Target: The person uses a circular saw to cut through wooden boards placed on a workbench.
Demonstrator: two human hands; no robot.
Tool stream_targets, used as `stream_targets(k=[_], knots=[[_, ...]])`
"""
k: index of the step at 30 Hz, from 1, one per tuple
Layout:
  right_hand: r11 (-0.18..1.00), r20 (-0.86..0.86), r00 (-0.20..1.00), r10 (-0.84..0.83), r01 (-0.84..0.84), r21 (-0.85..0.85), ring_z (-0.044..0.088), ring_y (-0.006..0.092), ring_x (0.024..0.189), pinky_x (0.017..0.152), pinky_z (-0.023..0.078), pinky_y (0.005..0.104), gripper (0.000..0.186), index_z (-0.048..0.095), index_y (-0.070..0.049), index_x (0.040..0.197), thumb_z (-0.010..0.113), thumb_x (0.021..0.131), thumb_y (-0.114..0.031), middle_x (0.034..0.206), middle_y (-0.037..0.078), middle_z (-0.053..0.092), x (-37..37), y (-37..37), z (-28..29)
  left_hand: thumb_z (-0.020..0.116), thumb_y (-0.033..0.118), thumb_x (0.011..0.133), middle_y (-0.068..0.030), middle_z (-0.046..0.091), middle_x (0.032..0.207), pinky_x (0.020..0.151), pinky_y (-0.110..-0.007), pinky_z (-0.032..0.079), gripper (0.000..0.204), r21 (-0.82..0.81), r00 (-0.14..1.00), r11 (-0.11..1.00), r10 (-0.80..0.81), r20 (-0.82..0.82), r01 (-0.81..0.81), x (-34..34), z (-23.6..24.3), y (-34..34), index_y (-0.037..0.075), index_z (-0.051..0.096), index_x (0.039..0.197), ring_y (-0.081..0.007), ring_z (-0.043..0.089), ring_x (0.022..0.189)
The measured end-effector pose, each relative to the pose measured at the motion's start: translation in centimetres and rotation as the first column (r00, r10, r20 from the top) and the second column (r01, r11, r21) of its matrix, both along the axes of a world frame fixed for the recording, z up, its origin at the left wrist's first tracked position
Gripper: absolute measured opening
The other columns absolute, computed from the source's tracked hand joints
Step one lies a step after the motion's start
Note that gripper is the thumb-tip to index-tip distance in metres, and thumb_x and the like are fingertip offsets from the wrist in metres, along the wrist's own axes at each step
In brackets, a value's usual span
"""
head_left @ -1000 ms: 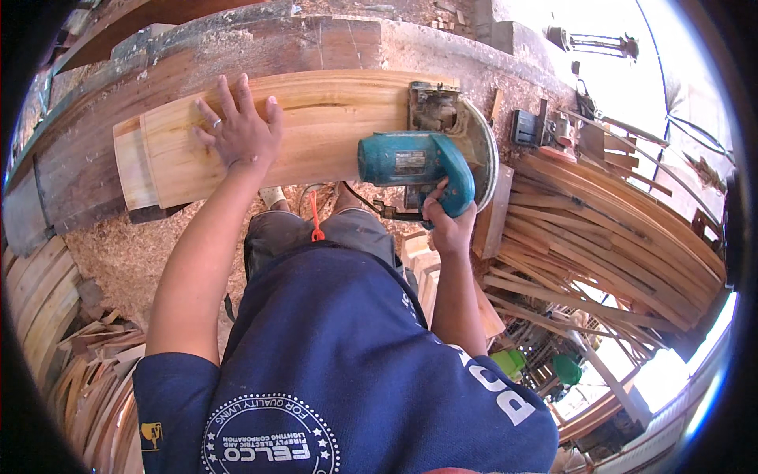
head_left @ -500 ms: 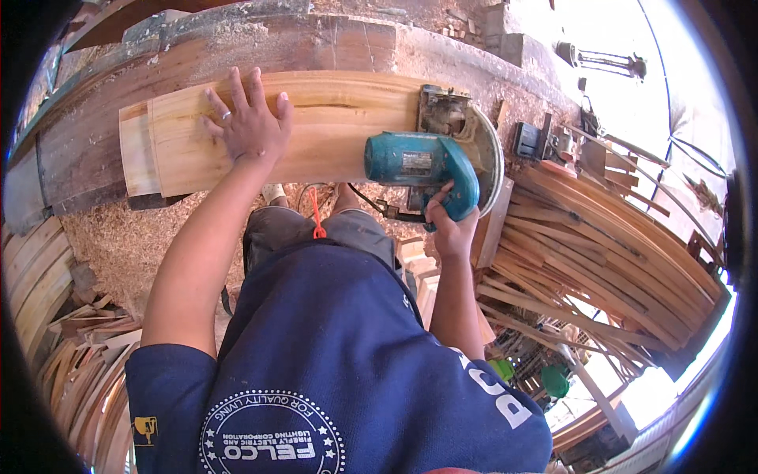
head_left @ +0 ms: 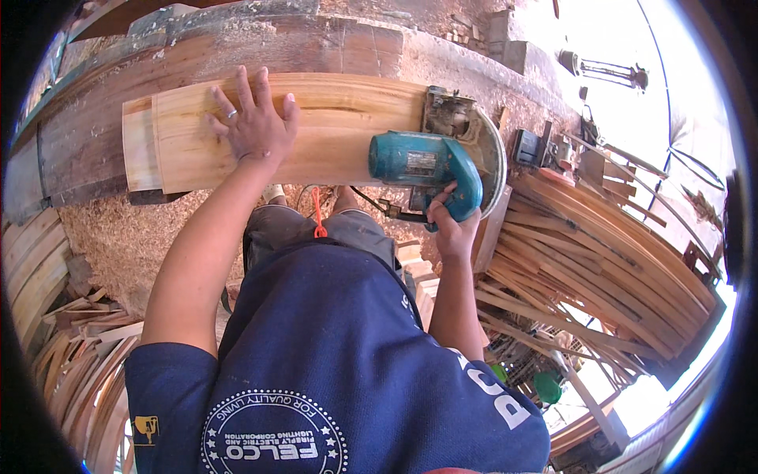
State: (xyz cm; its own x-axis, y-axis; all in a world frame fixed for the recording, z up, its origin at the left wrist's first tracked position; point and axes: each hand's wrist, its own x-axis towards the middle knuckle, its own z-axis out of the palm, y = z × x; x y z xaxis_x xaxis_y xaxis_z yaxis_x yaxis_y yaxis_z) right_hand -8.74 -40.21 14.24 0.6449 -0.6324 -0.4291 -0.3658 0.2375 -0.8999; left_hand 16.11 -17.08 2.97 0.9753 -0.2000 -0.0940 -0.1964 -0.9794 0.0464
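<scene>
My left hand (head_left: 254, 126) lies flat with fingers spread on a pale wooden board (head_left: 339, 107), toward its left part. That board rests over another light wooden piece (head_left: 140, 150), whose end sticks out at the left. In my right hand (head_left: 452, 221) is the handle of a teal circular saw (head_left: 418, 162), my fingers wrapped round it. The saw sits at the board's right end, its metal base against the wood and its round guard to the right. A dark cord runs from the saw's handle toward my legs. The blade itself is hidden.
A worn workbench (head_left: 87, 150) with sawdust lies under the boards. Stacked wooden strips (head_left: 608, 253) fill the right side, and curved offcuts (head_left: 79, 387) pile at the lower left. Wood shavings (head_left: 150, 245) cover the floor. A dark block-shaped tool (head_left: 527, 147) stands right of the saw.
The whole view has shifted slightly, so hands, board and saw appear a little further right. My grip on the saw and my flat left hand look the same.
</scene>
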Motion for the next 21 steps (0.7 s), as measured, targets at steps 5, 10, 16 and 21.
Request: stream_targets(k=[5, 10, 16, 21], knots=[[1.0, -0.01, 1.0, -0.005, 0.005, -0.017, 0.059, 0.0111, 0.066, 0.061, 0.048, 0.0257, 0.032, 0.056, -0.001, 0.113, 0.062, 0.083, 0.009, 0.079, 0.004, 0.064, 0.2, -0.2, -0.4, 0.047, 0.058, 0.101, -0.0086, 0.017, 0.175, 0.115, -0.082, 0.014, 0.072, 0.006, 1.0, 1.0, -0.005, -0.025, 0.005, 0.0, 0.3, 0.0, 0.027, 0.03, 0.164, -0.0542, 0.009, 0.157], [1.0, 0.006, 1.0, 0.002, -0.002, -0.021, 0.059, 0.0108, 0.066, 0.06, 0.047, 0.0256, 0.031, 0.056, -0.001, 0.112, 0.061, 0.083, 0.009, 0.079, 0.004, 0.063, 0.8, -0.4, -0.2, 0.047, 0.057, 0.101, -0.0093, 0.017, 0.174, 0.115, -0.082, 0.014, 0.073, 0.007, 0.999, 1.0, -0.014, -0.04, 0.015, -0.2, 0.4, 0.2, 0.025, 0.03, 0.164, -0.0542, 0.008, 0.157], [0.999, -0.004, 1.0, -0.007, 0.006, -0.032, 0.059, 0.0105, 0.066, 0.06, 0.047, 0.0253, 0.03, 0.056, -0.001, 0.111, 0.062, 0.083, 0.008, 0.078, 0.003, 0.062, 1.6, -0.6, -0.1, 0.05, 0.055, 0.101, -0.0093, 0.017, 0.174, 0.115, -0.082, 0.013, 0.072, -0.022, 1.0, 1.0, -0.018, -0.02, 0.017, -0.2, 0.5, 0.1, 0.025, 0.031, 0.163, -0.0548, 0.008, 0.157], [0.999, -0.019, 1.0, -0.005, 0.004, -0.047, 0.059, 0.0104, 0.066, 0.06, 0.047, 0.0254, 0.028, 0.058, -0.002, 0.109, 0.062, 0.084, 0.008, 0.079, 0.003, 0.061, 2.1, -0.7, 0.1, 0.05, 0.054, 0.101, -0.0093, 0.018, 0.174, 0.114, -0.083, 0.014, 0.071, -0.036, 1.0, 0.999, -0.014, -0.011, 0.013, -0.3, 0.5, 0.1, 0.024, 0.032, 0.163, -0.0553, 0.009, 0.156]])
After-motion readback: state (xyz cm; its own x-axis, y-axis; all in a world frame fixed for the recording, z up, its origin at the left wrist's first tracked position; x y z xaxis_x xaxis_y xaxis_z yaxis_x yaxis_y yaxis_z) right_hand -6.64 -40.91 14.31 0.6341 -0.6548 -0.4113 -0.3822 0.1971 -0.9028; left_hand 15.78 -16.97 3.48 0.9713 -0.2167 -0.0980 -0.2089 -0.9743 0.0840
